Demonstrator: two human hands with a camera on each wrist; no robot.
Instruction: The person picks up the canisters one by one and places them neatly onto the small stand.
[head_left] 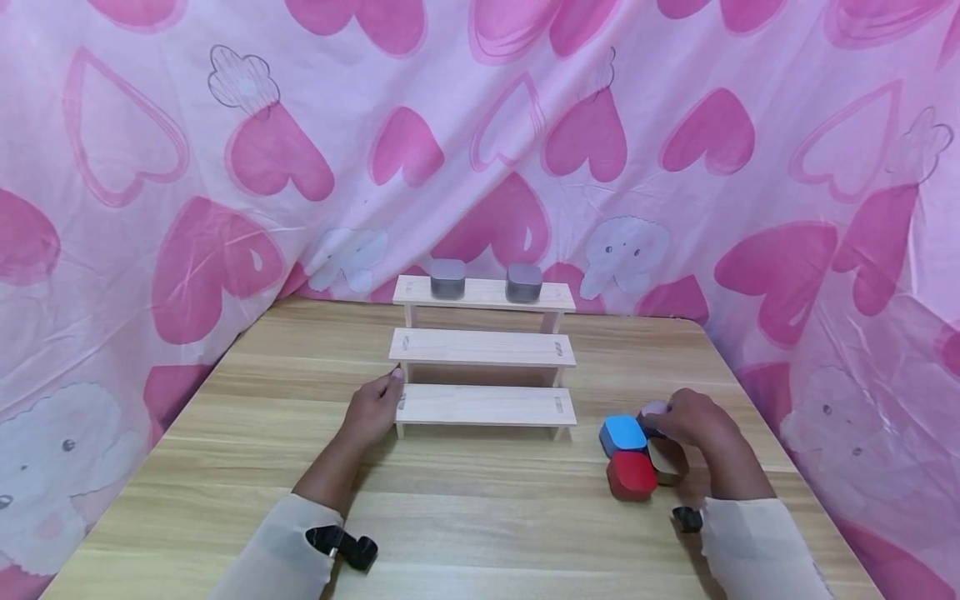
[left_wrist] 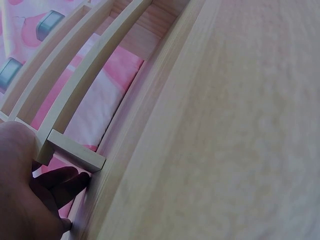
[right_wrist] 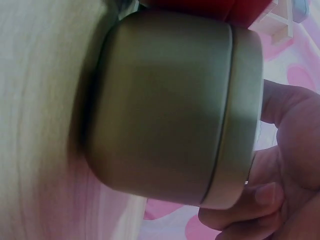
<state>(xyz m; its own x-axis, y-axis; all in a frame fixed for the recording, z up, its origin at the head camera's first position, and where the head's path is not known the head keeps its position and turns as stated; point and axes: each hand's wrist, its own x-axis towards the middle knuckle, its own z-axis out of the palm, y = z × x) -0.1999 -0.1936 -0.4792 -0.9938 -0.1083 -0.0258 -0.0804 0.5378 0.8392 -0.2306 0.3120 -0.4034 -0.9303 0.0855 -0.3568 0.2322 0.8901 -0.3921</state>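
Observation:
A three-step wooden display stand (head_left: 483,406) stands on the table. My left hand (head_left: 372,410) grips its left end, the thumb up against the lowest steps; in the left wrist view the fingers (left_wrist: 70,187) curl beside the end piece (left_wrist: 77,150). At the right, my right hand (head_left: 697,421) holds a grey tin (head_left: 652,410) by its upper part, partly hidden by the fingers. Close against it stand a blue tin (head_left: 624,435), a red tin (head_left: 632,475) and a brown tin (head_left: 669,461). The brown lidded tin (right_wrist: 160,110) fills much of the right wrist view, hiding the held one.
Two grey tins, one left (head_left: 447,279) and one right (head_left: 523,283), sit on the top step. A wooden table (head_left: 480,517) lies under everything. Pink heart-patterned cloth (head_left: 480,125) hangs behind and along both sides of the table.

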